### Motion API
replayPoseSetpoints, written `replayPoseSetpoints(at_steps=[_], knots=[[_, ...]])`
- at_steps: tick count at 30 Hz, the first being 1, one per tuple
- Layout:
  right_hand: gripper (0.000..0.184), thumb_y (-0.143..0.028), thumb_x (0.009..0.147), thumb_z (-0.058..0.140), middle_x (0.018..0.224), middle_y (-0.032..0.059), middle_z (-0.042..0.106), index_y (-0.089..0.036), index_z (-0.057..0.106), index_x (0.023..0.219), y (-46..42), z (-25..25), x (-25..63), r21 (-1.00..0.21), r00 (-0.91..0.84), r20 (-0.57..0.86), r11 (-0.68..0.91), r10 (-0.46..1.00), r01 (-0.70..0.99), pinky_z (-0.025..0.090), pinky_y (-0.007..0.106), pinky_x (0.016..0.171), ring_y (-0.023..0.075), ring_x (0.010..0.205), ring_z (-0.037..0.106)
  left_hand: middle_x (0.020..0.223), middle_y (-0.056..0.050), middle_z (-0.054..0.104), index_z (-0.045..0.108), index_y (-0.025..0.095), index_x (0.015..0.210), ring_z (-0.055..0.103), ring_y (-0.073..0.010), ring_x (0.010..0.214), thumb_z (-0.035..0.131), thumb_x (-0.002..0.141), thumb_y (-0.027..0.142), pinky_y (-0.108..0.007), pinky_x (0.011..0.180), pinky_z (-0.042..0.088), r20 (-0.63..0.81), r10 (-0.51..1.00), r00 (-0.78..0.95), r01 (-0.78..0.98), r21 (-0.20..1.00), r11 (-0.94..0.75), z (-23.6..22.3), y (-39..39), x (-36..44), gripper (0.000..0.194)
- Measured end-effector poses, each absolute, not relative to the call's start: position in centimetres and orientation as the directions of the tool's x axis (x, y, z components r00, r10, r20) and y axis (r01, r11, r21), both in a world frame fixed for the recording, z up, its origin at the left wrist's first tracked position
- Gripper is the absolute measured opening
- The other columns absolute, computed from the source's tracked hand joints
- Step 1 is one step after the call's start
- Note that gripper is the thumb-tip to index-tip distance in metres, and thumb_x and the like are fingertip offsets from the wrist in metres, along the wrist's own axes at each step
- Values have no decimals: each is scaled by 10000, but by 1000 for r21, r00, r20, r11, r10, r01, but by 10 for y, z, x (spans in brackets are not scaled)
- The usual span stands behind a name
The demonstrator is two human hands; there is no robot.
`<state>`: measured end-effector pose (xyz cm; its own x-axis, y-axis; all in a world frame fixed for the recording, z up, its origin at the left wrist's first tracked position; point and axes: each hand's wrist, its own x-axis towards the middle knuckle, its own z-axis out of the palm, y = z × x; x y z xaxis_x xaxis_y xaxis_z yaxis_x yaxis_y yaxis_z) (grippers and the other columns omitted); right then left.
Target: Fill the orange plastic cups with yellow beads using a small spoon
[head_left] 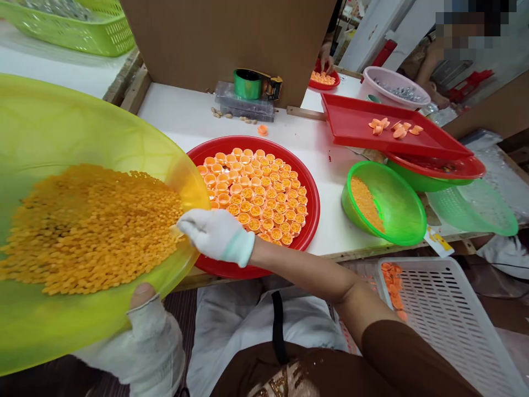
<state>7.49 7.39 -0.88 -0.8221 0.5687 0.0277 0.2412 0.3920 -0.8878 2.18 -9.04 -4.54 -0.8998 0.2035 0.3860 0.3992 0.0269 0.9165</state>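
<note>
A large translucent yellow basin (82, 127) fills the left side, tilted, with a heap of small orange-yellow beads (103, 231) inside. My left hand (144, 342), in a white glove with the thumb tip bare, grips the basin's near edge from below; its other fingers are hidden. My white-gloved right hand (215, 234) reaches over the basin's right rim, fingers pressed together at the beads. Something pale shows at the fingertips, too small to name. Beside the basin, a round red tray (312, 209) holds many small orange cups (248, 182); those at the right contain beads.
A green bowl (407, 215) of beads stands at right, near a red rectangular tray (351, 121) with several orange pieces. A white crate (446, 309) sits lower right. Green tape (248, 85) rests by a cardboard panel (223, 38). Other people's hands (326, 58) work beyond.
</note>
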Motion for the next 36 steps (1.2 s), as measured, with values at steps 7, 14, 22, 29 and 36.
replayPoseSetpoints(at_steps=[7,14,22,29,36], knots=[[150,-286,1078,581,670,-55,670,-203,640,967,68,3,81,-862,-760,-448,-452,472,229,407,188,377,75,433,535,1665,-110,524,490,177,1612,486,-358,1549,837,794,344,-541,1326,381,464,157,-872,462,885,-55,-56,-92,24,904],[193,-358,1070,639,653,-47,666,-174,665,1016,114,0,125,-840,-646,-418,-543,639,6,359,150,342,50,434,524,1689,-123,493,470,177,1619,534,-328,1519,827,872,306,-533,1317,436,315,179,-932,324,946,20,-41,-99,30,838],[199,-355,1031,672,682,-29,673,-159,673,997,181,-4,174,-972,-362,-196,-230,911,-51,379,189,374,55,441,524,1675,-104,514,527,194,1598,516,-358,1529,870,777,313,-558,1321,404,377,197,-905,376,926,-44,-39,-95,24,898],[188,-361,1045,600,725,-31,641,-218,684,957,193,-26,177,-965,-349,89,167,933,201,436,222,518,75,538,546,1674,-93,515,506,157,1611,523,-324,1527,840,737,369,-487,1306,419,409,174,-896,407,912,-46,-41,-91,19,960],[221,-432,1062,576,762,-21,651,-235,671,1030,177,-12,170,-988,-305,80,116,949,102,423,238,505,90,552,543,1685,-77,503,505,207,1621,510,-336,1538,850,758,373,-522,1309,424,404,191,-895,401,914,-57,-38,-89,25,945]])
